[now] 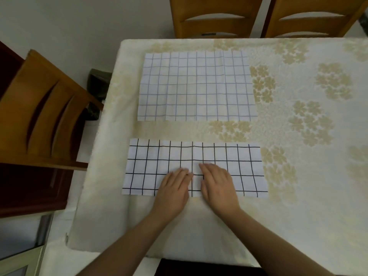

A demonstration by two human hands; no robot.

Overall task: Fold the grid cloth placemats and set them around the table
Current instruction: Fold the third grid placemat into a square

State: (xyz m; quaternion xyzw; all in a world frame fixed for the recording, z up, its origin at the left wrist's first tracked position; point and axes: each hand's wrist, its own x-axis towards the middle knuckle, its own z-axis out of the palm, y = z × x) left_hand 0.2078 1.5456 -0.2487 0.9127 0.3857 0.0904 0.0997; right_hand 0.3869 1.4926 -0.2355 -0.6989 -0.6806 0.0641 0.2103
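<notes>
The left hand [175,183] and right hand [216,181] lie flat, side by side, pressing the black-grid placemat [235,156], probably flattening its fold.

Dim, soft overhead light; wide-angle edge warp.

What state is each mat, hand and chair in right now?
Near mat: folded into a narrow strip, flat, under both hands.
Far mat: spread flat, creased, untouched.
Left hand: flat, pressing the near mat.
Right hand: flat, pressing the near mat.
Side chair: at the table's left edge.
Far chairs: two, at the far edge.
</notes>
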